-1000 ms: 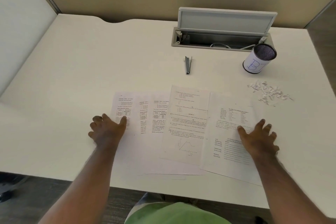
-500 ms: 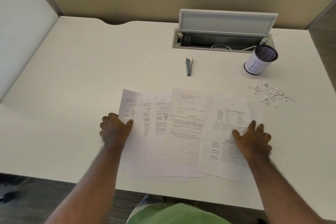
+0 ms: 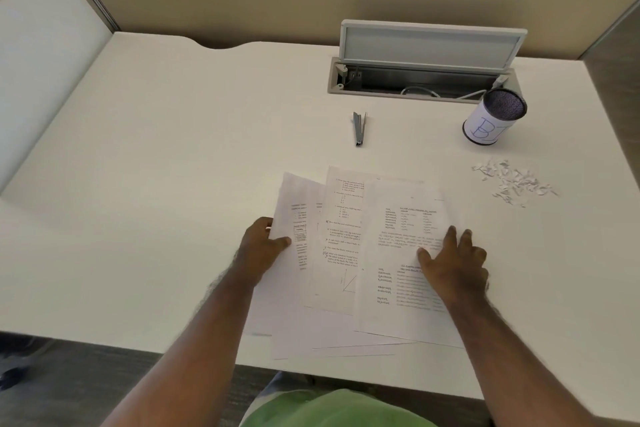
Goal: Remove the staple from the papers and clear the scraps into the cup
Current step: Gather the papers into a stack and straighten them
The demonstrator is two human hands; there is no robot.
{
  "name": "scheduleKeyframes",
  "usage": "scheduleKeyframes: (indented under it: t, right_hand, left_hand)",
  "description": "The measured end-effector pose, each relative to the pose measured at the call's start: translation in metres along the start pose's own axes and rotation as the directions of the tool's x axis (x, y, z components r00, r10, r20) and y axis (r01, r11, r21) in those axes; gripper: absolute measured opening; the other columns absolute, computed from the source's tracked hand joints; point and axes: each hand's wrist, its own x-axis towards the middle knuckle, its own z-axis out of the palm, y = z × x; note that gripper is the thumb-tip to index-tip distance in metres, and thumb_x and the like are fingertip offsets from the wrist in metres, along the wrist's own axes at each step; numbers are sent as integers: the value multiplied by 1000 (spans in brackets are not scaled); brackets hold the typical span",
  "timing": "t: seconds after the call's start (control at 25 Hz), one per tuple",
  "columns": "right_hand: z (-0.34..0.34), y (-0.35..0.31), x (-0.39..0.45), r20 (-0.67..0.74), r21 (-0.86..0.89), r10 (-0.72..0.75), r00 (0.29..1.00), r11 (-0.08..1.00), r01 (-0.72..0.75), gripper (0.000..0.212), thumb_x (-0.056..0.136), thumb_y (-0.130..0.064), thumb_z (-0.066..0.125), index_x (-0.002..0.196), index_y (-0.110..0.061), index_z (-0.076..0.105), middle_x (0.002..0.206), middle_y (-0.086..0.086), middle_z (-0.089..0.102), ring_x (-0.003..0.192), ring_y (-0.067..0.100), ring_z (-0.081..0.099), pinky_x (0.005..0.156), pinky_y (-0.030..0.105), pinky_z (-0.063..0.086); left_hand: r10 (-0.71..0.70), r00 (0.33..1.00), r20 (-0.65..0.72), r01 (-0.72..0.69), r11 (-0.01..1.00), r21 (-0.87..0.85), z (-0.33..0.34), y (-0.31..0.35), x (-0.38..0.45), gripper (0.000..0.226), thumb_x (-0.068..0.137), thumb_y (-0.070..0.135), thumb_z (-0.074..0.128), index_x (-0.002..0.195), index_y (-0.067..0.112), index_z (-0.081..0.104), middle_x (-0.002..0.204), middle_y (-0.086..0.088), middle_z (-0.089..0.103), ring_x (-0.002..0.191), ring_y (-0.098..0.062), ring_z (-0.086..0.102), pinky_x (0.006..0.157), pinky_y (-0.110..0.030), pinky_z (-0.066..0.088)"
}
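Several printed white papers (image 3: 341,246) lie overlapped near the desk's front edge. My left hand (image 3: 265,246) grips the left edge of the leftmost sheet, thumb on top, and that edge is lifted off the desk. My right hand (image 3: 453,260) lies flat, fingers spread, on the rightmost sheet (image 3: 401,274). A grey staple remover (image 3: 359,128) lies beyond the papers. Further right a cup (image 3: 493,116) with a white paper label stands upright. A heap of white paper scraps (image 3: 512,182) lies in front of it. No staple is visible.
An open cable box (image 3: 420,80) with a raised lid is set in the white desk (image 3: 173,149) at the back, just behind the cup. Beige partition walls close the back and sides. A white panel stands at the left.
Both hands have slid inward, pushing the spread sheets closer together into a tighter overlap. The left hand went from pressing flat to gripping the left sheet's edge.
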Motion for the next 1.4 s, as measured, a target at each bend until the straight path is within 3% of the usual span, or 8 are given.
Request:
scheduleKeyframes:
  t: [0.28, 0.64, 0.88, 1.04, 1.12, 1.24, 1.32, 1.4]
  right_hand:
    - [2, -9, -8, -2, 21, -82, 997, 996, 83, 79, 89, -54, 47, 151, -16, 18, 160, 12, 17, 137, 34, 27, 101, 47, 42]
    - [5, -26, -18, 22, 79, -157, 987, 985, 155, 76, 88, -51, 49, 151, -19, 19, 161, 5, 17, 140, 29, 23, 100, 48, 43]
    - [6, -29, -17, 70, 193, -280, 958, 946, 262, 77, 88, -47, 52, 152, -22, 17, 162, -1, 17, 144, 25, 17, 105, 49, 39]
    - [8, -25, -5, 8, 332, -217, 976, 921, 202, 87, 84, -50, 61, 152, -21, 16, 160, 2, 23, 143, 28, 26, 111, 50, 33]
    - [0, -23, 7, 74, 665, -155, 985, 743, 67, 95, 80, -45, 72, 153, -19, 16, 155, 7, 36, 139, 27, 38, 113, 48, 34]
    - [-22, -12, 21, 170, 964, -374, 912, 254, -75, 88, 73, -39, 81, 146, -17, 37, 134, 6, 62, 122, 23, 59, 103, 42, 48]
    - [-39, -10, 26, 134, 988, -540, 831, 142, -66, 62, 72, -35, 81, 128, -18, 60, 126, 7, 68, 116, 26, 64, 91, 35, 55]
    - [-56, -13, 28, 87, 994, -567, 819, 100, -36, 44, 74, -26, 78, 116, -17, 69, 121, 9, 70, 110, 26, 67, 82, 30, 57]
  left_hand:
    - [-79, 985, 152, 120, 953, -279, 27, 0, -8, 21, 92, 11, 59, 113, 9, 62, 108, -10, 72, 91, -29, 71, 75, -41, 59]
    - [53, 946, 321, 57, 944, -324, 53, 5, -21, 35, 84, 2, 69, 117, 10, 61, 116, -11, 71, 100, -31, 70, 83, -46, 58]
    - [27, 932, 363, 116, 923, -366, 68, 7, -28, 42, 85, -12, 61, 125, -1, 56, 122, -22, 66, 108, -41, 65, 94, -59, 50]
    - [18, 927, 374, 135, 915, -379, 63, 17, -25, 40, 87, -9, 60, 125, 2, 58, 122, -21, 66, 107, -40, 66, 94, -59, 50]
    - [65, 913, 402, 113, 907, -405, 55, 25, -22, 40, 86, -7, 62, 125, 3, 59, 122, -19, 67, 107, -39, 66, 95, -58, 50]
    - [196, 873, 446, 34, 888, -458, 40, 41, -19, 42, 87, -4, 64, 128, 1, 56, 125, -20, 66, 110, -39, 65, 94, -57, 51]
    - [286, 845, 451, -39, 875, -482, 31, 55, -17, 43, 87, -1, 64, 129, -1, 54, 126, -21, 64, 111, -40, 64, 92, -54, 53]
    - [363, 825, 434, -114, 858, -502, 23, 71, -15, 45, 87, 1, 63, 130, -2, 53, 127, -22, 63, 113, -41, 63, 92, -53, 53]
